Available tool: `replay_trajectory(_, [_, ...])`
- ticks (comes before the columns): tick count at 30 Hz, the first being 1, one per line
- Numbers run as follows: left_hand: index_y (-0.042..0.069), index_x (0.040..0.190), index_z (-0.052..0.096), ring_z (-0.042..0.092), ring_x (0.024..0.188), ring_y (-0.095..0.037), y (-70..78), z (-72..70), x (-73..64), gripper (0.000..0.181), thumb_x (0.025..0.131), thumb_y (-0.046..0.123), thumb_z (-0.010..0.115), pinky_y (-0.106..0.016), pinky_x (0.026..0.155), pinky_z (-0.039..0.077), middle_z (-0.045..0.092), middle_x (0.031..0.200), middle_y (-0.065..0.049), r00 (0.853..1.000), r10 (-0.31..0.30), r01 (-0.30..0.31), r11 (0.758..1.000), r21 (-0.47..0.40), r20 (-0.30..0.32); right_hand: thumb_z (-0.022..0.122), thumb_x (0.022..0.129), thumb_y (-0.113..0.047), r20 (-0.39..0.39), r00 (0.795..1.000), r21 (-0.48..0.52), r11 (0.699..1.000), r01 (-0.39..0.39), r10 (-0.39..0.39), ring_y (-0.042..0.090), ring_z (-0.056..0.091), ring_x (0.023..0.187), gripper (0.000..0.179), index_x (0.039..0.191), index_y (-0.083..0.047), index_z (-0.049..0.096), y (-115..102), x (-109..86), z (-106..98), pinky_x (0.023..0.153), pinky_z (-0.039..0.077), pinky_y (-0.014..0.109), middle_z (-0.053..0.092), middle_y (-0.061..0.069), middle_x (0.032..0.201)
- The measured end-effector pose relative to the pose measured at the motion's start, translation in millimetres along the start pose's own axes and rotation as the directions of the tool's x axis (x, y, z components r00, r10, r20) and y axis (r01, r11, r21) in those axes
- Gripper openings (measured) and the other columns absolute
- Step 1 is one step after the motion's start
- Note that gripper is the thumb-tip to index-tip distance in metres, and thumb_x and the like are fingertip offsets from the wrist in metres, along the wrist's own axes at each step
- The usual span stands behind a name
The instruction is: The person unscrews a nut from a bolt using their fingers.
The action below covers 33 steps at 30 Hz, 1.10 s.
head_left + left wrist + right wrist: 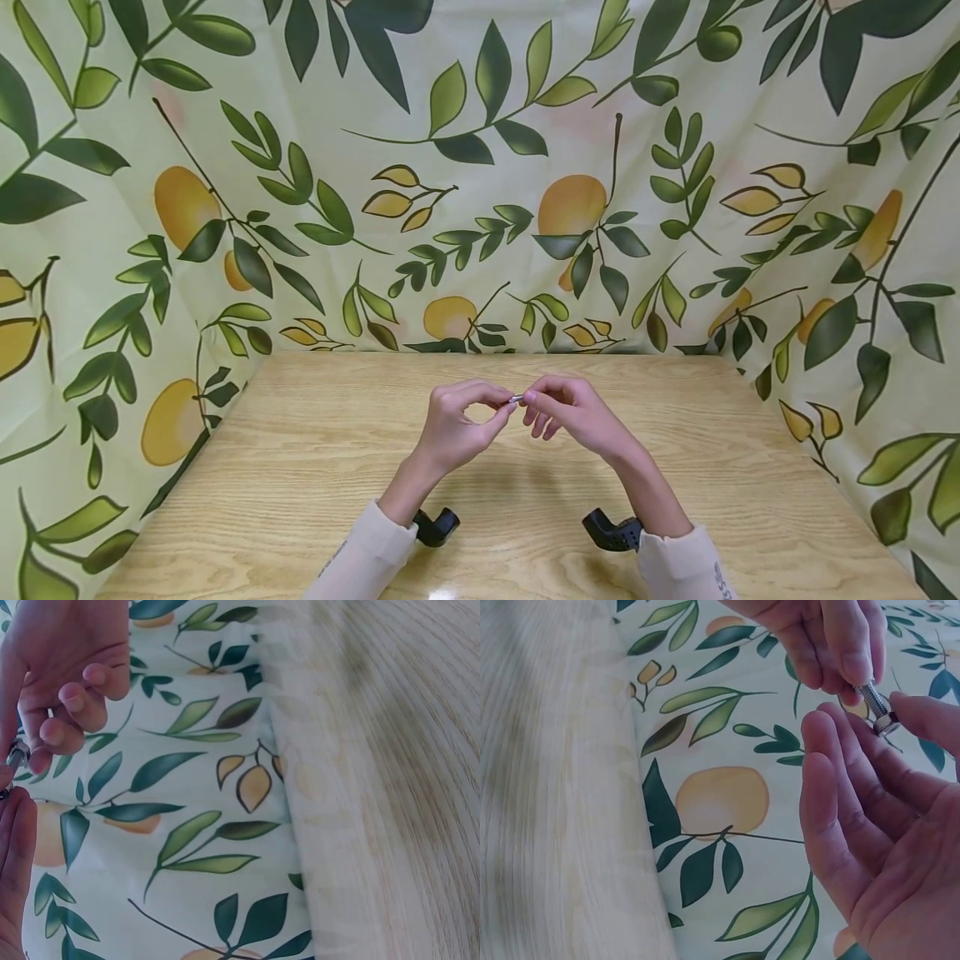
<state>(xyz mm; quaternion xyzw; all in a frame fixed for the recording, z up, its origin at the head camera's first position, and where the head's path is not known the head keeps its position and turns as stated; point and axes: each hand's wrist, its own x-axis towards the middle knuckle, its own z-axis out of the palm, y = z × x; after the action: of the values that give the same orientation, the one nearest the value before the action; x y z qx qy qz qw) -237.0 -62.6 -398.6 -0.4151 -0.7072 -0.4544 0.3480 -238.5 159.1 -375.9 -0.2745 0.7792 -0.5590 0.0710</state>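
A small silver bolt [874,701] bridges the fingertips of both hands above the table. My left hand [457,425] pinches one end of it between thumb and fingers, which cover that end. At the other end sits a shiny ring-like nut [886,724], also visible as a nut [20,752] in the left wrist view. My right hand [573,414] pinches around this nut with thumb and forefinger, while its other fingers are loosely bent. Threads show on the shank between the hands. Whether the bolt's head is under the left fingertips, I cannot tell.
Below the hands lies a light wood-grain table [330,400]. A cloth printed with leaves and fruit [480,192] rises behind it and along both sides. Black curved mounts stick out from the left wrist [437,527] and the right wrist [613,532].
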Motion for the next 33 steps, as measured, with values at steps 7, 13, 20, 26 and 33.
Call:
replay_trajectory(7, [0.004,0.089,0.080,0.076,0.073,-0.014,-0.5,0.6,-0.4,0.008,0.083,-0.001,0.081,-0.019,0.070,0.062,0.080,0.085,-0.007,1.000,-0.003,0.003,1.000,-0.004,0.000,0.062,0.102,-0.010,-0.014,0.999,0.029,0.998,0.051,-0.051,0.021,0.071,0.071,0.019,0.113,0.006,0.065,1.3,-0.4,1.1,0.063,0.064,0.034,0.070,0.022,0.091])
replay_trajectory(13, [0.004,0.089,0.080,0.076,0.073,-0.013,0.1,0.7,-0.4,0.012,0.082,-0.004,0.081,-0.019,0.070,0.062,0.080,0.085,-0.007,1.000,-0.015,0.016,1.000,-0.015,0.010,0.067,0.098,-0.003,-0.041,0.997,0.061,0.996,0.068,-0.065,0.014,0.071,0.071,0.020,0.115,0.008,0.064,0.8,-1.7,1.9,0.064,0.063,0.030,0.072,0.006,0.091])
replay_trajectory(20, [0.002,0.090,0.080,0.076,0.073,-0.014,1.6,-0.2,0.7,0.009,0.083,-0.003,0.081,-0.019,0.070,0.063,0.080,0.086,-0.008,1.000,-0.015,0.016,1.000,-0.016,0.014,0.068,0.096,-0.001,-0.055,0.995,0.065,0.994,0.092,-0.089,0.014,0.072,0.071,0.029,0.121,0.012,0.061,-1.2,-1.8,1.4,0.063,0.063,0.030,0.073,0.009,0.095])
replay_trajectory(26, [0.002,0.090,0.079,0.076,0.073,-0.015,2.0,-0.8,1.1,0.006,0.084,-0.001,0.080,-0.020,0.070,0.063,0.080,0.085,-0.009,1.000,-0.003,0.003,1.000,-0.017,0.000,0.067,0.099,-0.011,-0.043,0.999,0.014,1.000,0.027,-0.027,0.017,0.072,0.071,0.027,0.121,0.005,0.066,-2.6,-1.4,0.7,0.063,0.063,0.033,0.073,0.019,0.097])
replay_trajectory(33, [0.003,0.089,0.079,0.076,0.073,-0.015,1.6,-0.5,0.6,0.009,0.083,-0.003,0.080,-0.020,0.071,0.063,0.080,0.085,-0.009,1.000,-0.004,0.004,1.000,-0.019,0.004,0.060,0.105,-0.017,-0.016,1.000,0.004,1.000,0.006,-0.006,0.018,0.072,0.072,0.024,0.111,0.004,0.069,-4.7,-1.2,0.1,0.065,0.064,0.034,0.072,0.019,0.094])
